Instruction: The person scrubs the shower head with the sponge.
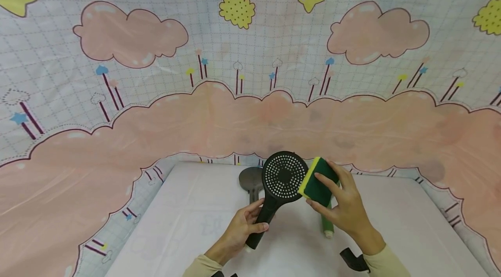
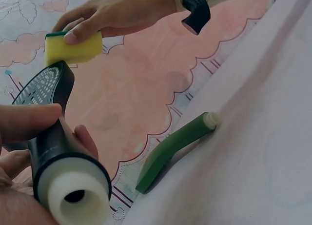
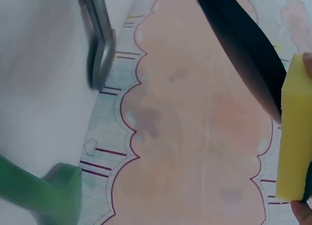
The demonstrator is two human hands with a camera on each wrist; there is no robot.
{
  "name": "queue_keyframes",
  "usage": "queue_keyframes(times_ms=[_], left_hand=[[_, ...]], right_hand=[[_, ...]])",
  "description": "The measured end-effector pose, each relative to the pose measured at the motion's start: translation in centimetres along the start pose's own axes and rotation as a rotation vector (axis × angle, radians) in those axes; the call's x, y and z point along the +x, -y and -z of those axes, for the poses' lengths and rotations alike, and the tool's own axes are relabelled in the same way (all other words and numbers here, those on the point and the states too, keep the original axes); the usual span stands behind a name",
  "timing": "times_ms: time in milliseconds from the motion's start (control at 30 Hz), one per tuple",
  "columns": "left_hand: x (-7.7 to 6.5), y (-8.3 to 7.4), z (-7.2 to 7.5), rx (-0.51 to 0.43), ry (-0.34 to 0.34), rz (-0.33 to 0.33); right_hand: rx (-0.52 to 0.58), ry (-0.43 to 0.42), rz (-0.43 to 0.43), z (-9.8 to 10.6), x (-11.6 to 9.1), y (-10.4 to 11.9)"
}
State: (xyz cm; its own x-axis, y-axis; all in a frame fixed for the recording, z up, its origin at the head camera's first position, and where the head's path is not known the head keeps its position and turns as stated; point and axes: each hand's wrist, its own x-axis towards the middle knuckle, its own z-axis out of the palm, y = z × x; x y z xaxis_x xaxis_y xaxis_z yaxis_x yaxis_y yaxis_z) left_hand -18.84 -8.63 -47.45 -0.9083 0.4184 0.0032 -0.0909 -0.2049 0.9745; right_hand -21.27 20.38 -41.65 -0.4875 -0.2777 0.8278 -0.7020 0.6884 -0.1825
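Observation:
My left hand (image 1: 242, 229) grips the handle of a black shower head (image 1: 285, 177), its perforated round face turned up towards the head camera. The handle's white threaded end (image 2: 78, 198) points at the left wrist camera. In my right hand (image 1: 348, 201) a yellow-and-green scouring sponge (image 1: 322, 183) is pinched between thumb and fingers, dark green side under the fingertips. The sponge's yellow edge (image 3: 295, 137) meets the rim of the shower head. Behind my left hand, a grey shower head (image 1: 249, 179) lies on the white table. A green shower head (image 2: 178, 149) lies below my right hand, partly hidden in the head view.
The white table (image 1: 172, 216) spans the lower part of the head view. Beyond its far edge hangs a cloth (image 1: 242, 125) printed with pink clouds and stars. A black strap (image 1: 354, 260) sits at the right wrist.

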Motion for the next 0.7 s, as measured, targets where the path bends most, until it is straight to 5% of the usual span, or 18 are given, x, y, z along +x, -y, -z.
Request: queue_keyframes(times_ms=[200,467,700], left_hand=[[0.0,0.0,-0.3,-0.017,0.000,-0.012],[0.3,-0.3,-1.4,0.003,-0.063,-0.039],[0.4,-0.5,-1.9,0.004,-0.073,-0.030]], right_hand=[[-0.038,-0.027,0.046,-0.8,-0.2,0.1],[-0.100,0.087,0.020,-1.8,-1.0,0.8],[-0.110,0.088,0.069,-2.6,-1.5,1.4]])
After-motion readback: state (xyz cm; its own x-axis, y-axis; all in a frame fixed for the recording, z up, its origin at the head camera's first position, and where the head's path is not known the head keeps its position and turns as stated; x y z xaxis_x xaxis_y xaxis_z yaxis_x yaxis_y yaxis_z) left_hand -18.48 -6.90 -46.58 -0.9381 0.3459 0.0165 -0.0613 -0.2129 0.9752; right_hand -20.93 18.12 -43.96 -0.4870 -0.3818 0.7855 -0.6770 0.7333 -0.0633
